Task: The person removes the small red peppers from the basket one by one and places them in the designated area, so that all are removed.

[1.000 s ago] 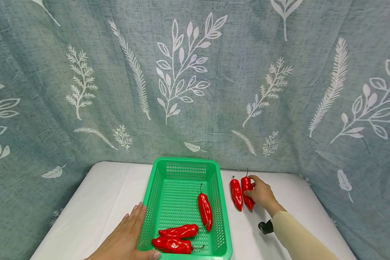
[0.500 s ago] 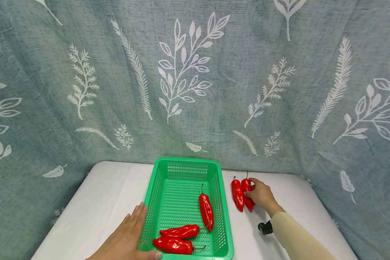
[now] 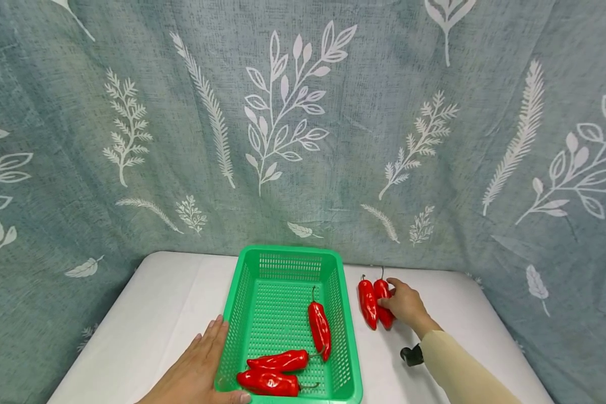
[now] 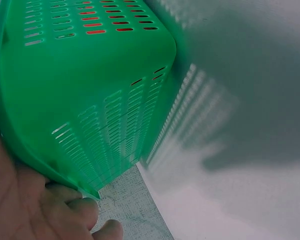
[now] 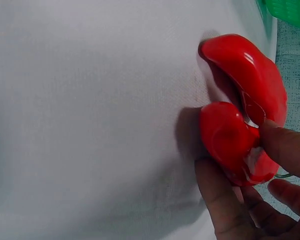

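Pepper (image 5: 225, 135) in right hand (image 3: 409, 306), left hand (image 3: 196, 363) against green basket (image 3: 278, 308)

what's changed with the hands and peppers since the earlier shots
The right hand has shifted its pepper slightly left and toward the person, closer to the other pepper. Nothing newly gripped or let go. The left hand stays on the basket; the three peppers inside lie as before.
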### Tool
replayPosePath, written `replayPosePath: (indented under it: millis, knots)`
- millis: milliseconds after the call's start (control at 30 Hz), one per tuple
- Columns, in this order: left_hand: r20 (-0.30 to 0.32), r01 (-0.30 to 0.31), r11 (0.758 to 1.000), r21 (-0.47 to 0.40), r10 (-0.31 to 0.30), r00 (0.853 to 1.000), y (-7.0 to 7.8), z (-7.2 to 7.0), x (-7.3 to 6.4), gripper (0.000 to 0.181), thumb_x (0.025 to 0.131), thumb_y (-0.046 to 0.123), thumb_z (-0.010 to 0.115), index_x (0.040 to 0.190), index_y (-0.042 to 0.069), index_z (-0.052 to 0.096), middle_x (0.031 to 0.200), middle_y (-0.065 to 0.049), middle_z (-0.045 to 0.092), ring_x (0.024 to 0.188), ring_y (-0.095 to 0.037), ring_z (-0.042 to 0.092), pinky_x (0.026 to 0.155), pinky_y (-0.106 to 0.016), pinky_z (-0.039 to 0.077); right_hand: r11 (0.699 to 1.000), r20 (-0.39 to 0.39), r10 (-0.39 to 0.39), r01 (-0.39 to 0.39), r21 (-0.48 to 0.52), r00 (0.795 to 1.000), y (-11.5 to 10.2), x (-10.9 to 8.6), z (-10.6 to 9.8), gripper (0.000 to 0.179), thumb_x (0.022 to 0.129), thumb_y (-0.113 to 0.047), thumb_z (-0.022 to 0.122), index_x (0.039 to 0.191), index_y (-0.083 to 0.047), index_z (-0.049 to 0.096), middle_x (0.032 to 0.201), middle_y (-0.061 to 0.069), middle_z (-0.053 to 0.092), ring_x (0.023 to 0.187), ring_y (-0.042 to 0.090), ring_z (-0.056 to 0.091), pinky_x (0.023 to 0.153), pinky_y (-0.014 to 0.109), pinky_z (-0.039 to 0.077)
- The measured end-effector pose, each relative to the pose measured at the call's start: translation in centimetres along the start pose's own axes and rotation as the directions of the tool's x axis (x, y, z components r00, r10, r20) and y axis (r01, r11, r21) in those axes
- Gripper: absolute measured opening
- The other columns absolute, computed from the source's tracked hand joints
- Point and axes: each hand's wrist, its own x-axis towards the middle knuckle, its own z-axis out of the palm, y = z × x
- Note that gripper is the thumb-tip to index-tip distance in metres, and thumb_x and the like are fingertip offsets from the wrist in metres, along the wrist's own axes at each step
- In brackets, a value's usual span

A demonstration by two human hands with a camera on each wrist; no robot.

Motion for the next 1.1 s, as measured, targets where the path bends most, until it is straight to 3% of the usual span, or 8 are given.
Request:
replayPosePath:
  millis: [200, 400, 700, 867, 1100]
  knots:
    - [-0.017, -0.018, 1.0, 0.008, 0.018, 1.0, -0.1, -0.2, 0.0, 0.132, 0.077, 0.082, 0.071, 0.16, -0.011, 0.029, 0.168, -0.028, 0.031, 0.156, -0.049, 0.03, 0.119, -0.066, 0.037, 1.0, -0.012, -0.006, 0.005, -0.027, 1.0, -0.1, -0.3, -0.5, 0.078, 0.093, -0.023, 0.078, 0.154, 0.007, 0.041, 0.136, 0.035, 0.06, 0.116, 0.045, 0.066, 0.094, 0.055, 0.058]
    - [0.012, 0.002, 1.0, -0.028, -0.002, 1.0, -0.2, -0.3, 0.2, 0.133, 0.076, 0.082, 0.072, 0.161, -0.011, 0.028, 0.168, -0.028, 0.031, 0.156, -0.048, 0.029, 0.119, -0.066, 0.036, 1.0, -0.025, -0.006, 0.005, -0.021, 1.0, 0.2, -1.1, -0.8, 0.079, 0.094, -0.026, 0.078, 0.155, 0.005, 0.04, 0.139, 0.036, 0.058, 0.117, 0.046, 0.065, 0.096, 0.059, 0.055]
    - [-0.034, -0.053, 0.997, 0.061, 0.055, 0.998, -0.2, -0.4, -0.2, 0.133, 0.078, 0.086, 0.066, 0.159, -0.013, 0.031, 0.167, -0.029, 0.034, 0.154, -0.048, 0.034, 0.117, -0.065, 0.039, 0.997, -0.077, -0.069, 0.065, -0.052, 0.995, -0.7, -2.6, -1.9, 0.073, 0.095, -0.025, 0.075, 0.152, 0.007, 0.044, 0.14, 0.036, 0.058, 0.125, 0.052, 0.059, 0.097, 0.064, 0.054]
    - [0.005, -0.051, 0.998, 0.04, 0.051, 0.999, 0.0, -0.7, -0.2, 0.132, 0.08, 0.086, 0.065, 0.159, -0.014, 0.029, 0.168, -0.03, 0.03, 0.156, -0.05, 0.03, 0.118, -0.069, 0.035, 0.992, -0.101, -0.113, 0.106, -0.065, 0.988, -3.0, -3.6, -2.9, 0.07, 0.096, -0.025, 0.074, 0.151, 0.007, 0.046, 0.14, 0.035, 0.058, 0.125, 0.051, 0.06, 0.094, 0.061, 0.058]
    - [0.047, -0.027, 0.999, 0.048, 0.024, 0.999, 0.6, -1.3, -0.1, 0.135, 0.078, 0.089, 0.064, 0.161, -0.012, 0.027, 0.169, -0.03, 0.027, 0.157, -0.049, 0.027, 0.121, -0.068, 0.031, 0.972, -0.101, -0.231, 0.225, -0.068, 0.968, -9.2, -6.0, -4.1, 0.066, 0.099, -0.026, 0.073, 0.153, 0.003, 0.048, 0.144, 0.029, 0.059, 0.128, 0.046, 0.061, 0.099, 0.06, 0.055]
